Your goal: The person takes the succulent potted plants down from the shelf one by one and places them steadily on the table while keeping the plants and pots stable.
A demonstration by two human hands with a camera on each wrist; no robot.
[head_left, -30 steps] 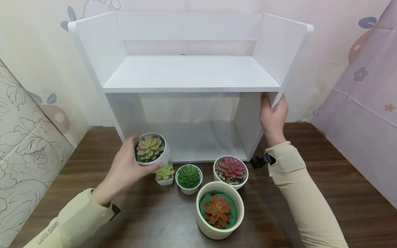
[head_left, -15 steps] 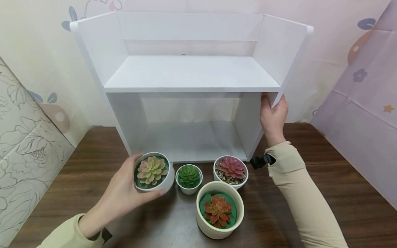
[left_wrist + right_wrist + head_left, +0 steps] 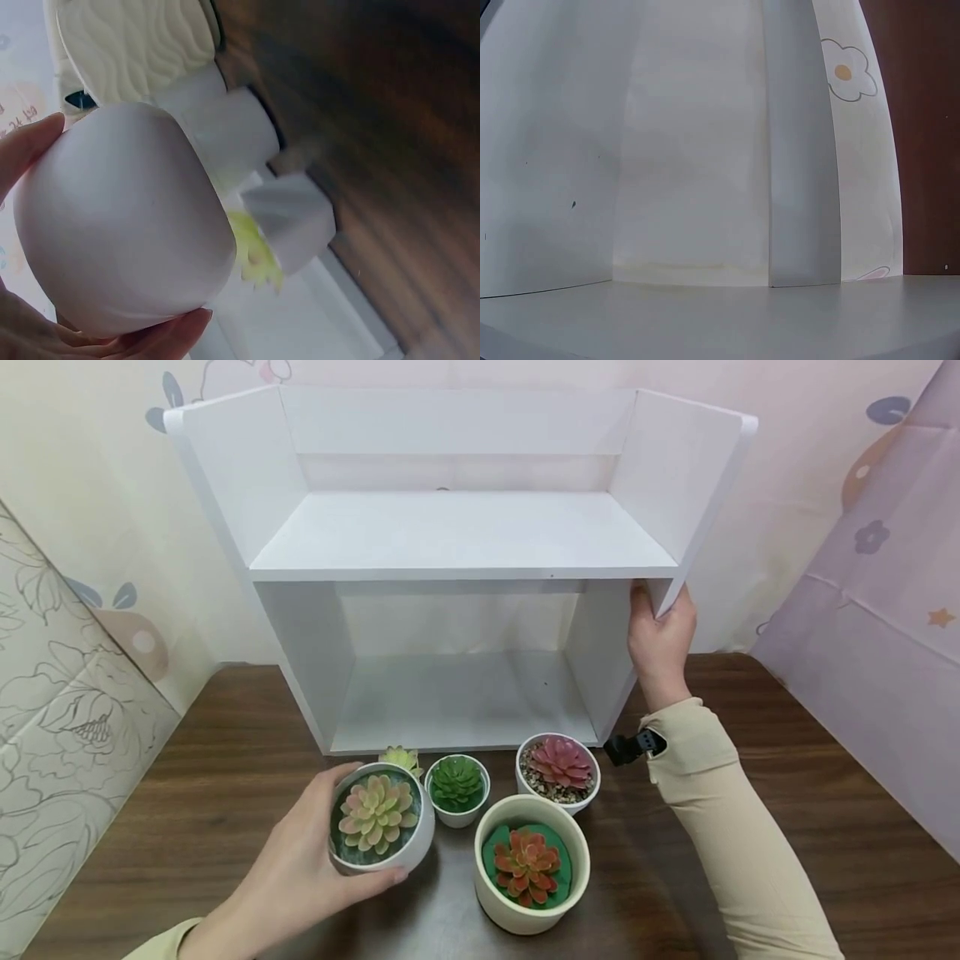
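Round white pot (image 3: 390,847) with a pale green-pink succulent (image 3: 377,812), upright, cupped between thumb and fingers; white shelf unit's (image 3: 457,535) right panel edge sits under the other fingers.

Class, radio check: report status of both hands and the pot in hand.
Left hand grips white pot with pale green succulent. Right hand holds white shelf unit side panel. Four other pots crowd the shelf front.

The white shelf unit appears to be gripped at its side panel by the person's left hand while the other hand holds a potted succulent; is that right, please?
Not quite: the head view shows the right hand gripping the white shelf unit at its side panel, while the left hand holds the potted succulent.
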